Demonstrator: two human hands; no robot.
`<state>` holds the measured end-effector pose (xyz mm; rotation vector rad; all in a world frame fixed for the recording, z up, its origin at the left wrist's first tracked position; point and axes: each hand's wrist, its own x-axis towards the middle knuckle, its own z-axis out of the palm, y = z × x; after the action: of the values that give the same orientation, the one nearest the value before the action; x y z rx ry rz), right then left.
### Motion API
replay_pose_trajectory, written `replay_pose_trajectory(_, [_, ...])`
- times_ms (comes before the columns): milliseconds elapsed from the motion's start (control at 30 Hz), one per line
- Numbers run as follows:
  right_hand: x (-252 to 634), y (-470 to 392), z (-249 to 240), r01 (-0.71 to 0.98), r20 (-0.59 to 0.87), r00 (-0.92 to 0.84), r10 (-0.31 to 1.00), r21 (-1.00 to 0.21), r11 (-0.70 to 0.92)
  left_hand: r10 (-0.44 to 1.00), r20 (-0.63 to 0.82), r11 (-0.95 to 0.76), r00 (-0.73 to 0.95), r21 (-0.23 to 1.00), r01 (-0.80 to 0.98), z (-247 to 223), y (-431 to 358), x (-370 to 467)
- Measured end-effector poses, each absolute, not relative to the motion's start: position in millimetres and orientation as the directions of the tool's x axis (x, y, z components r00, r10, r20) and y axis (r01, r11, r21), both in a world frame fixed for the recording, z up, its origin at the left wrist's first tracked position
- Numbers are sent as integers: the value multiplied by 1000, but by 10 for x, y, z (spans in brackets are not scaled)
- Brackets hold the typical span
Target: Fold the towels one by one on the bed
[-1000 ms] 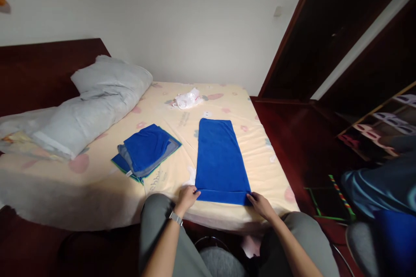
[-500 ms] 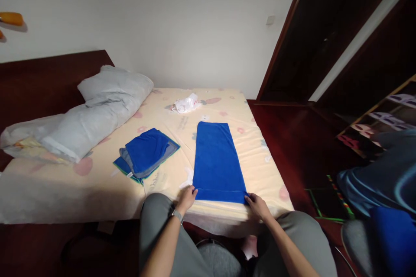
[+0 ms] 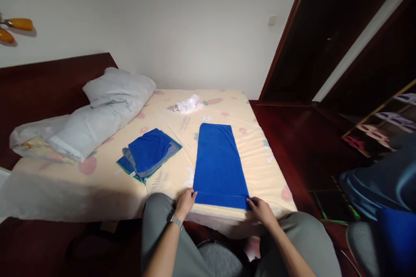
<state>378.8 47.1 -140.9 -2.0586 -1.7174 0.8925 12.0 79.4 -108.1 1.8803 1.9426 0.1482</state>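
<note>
Two hands are on the long blue terry towel, which lies flat as a folded strip on the pale yellow patterned mattress, its near short edge at the mattress's near edge. My left hand is at the towel's near left corner, fingers curled on the cloth, with a silver wristwatch on the wrist. My right hand is at the near right corner, fingertips pinched on the hem. I think both hands are closed on the fabric, though from this angle the thumbs are hidden and I cannot tell how firm the hold is.

Left of the towel, still on the mattress, sits a small stack of folded blue and grey cloths, apart from the towel. Beyond that stack, further left, lies a long grey pillow against the dark wooden headboard. At the far end of the mattress, past the towel's far edge, is a crumpled white plastic bag. Right of the towel, off the mattress, stands a dark wooden wardrobe, and nearer, at the right edge of view, another person's blue-clad limb.
</note>
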Motion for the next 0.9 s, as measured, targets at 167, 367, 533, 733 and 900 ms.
replay_pose_trajectory(167, [3709, 482, -1360, 826, -283, 120, 952, -503, -254, 973, -231, 84, -24, 251, 964, -1048, 767, 171])
replay_pose_trajectory(367, [3674, 476, -1308, 873, -321, 131, 938, -411, -263, 984, -178, 61, -27, 187, 981, -1014, 720, 205])
replay_pose_trajectory(533, [3617, 437, -1251, 901, -310, 151, 939, -348, -260, 998, 29, -59, 56, 96, 994, -965, 665, 256])
replay_pose_trajectory(733, [3575, 363, -1144, 933, -239, 149, 959, -287, -217, 922, -9, -377, 387, 204, 903, -899, 611, 344])
replay_pose_trajectory(900, [3572, 326, -1043, 953, -131, 124, 984, -260, -155, 865, -103, -428, 491, 358, 830, -952, 506, 244])
